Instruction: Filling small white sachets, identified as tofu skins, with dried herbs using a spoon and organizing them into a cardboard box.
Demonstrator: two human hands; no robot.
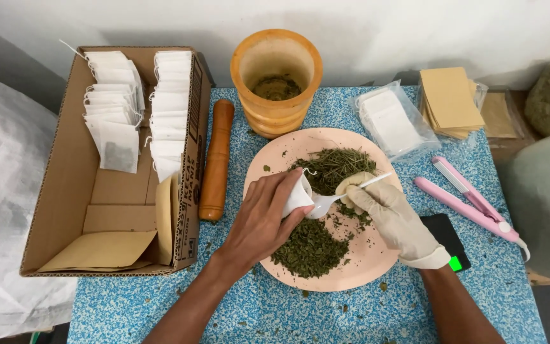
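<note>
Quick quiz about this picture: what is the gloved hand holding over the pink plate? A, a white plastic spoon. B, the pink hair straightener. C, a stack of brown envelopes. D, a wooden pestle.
A: the gloved right hand pinches a white plastic spoon above the dried green herbs on the pink plate, beside the small white bag in the bare left hand; the wooden pestle lies apart on the table.

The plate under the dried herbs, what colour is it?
Pale pink plate, seen in the head view.
</note>
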